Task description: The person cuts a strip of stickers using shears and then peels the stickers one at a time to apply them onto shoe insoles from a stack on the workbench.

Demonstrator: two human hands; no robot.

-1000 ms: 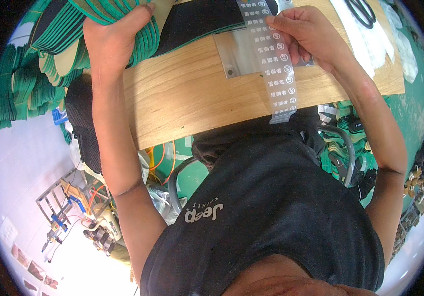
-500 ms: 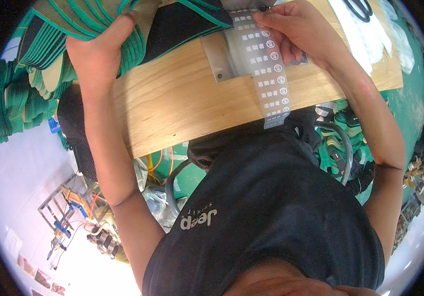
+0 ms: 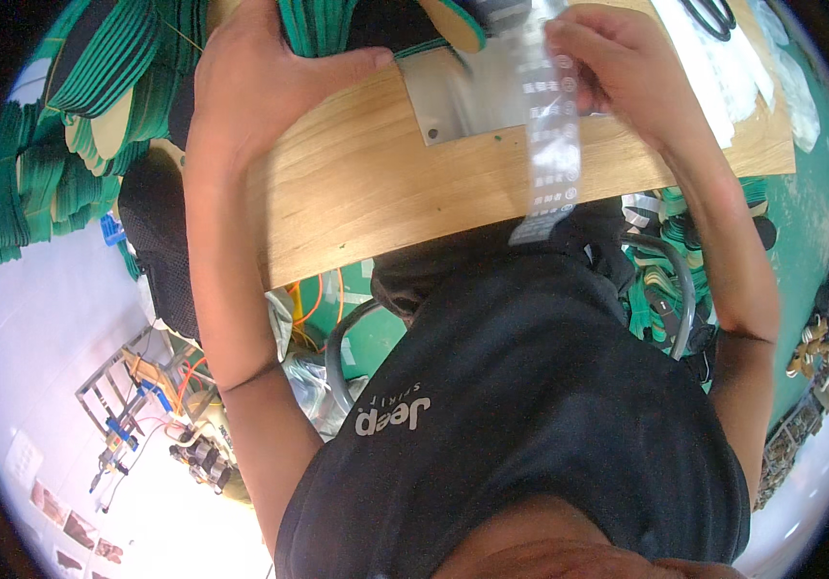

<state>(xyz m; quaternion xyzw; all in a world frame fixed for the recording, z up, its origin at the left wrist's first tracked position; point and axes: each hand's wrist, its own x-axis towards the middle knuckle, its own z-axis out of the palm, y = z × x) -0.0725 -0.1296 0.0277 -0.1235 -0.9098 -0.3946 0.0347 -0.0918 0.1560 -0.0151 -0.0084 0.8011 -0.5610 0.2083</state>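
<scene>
Clear printed strip hangs across the desk, pinched by the right hand; the left hand, whose grip I cannot tell, has moved toward it, so both now work closer.

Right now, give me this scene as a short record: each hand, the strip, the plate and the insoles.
left hand: at the insoles; fingertips partly hidden, grip unclear
right hand: pinching the strip
strip: clear with pale print, partly blurred, hanging past the table's near edge
plate: grey, on the table, partly behind the strip
insoles: green-edged, stacked
</scene>
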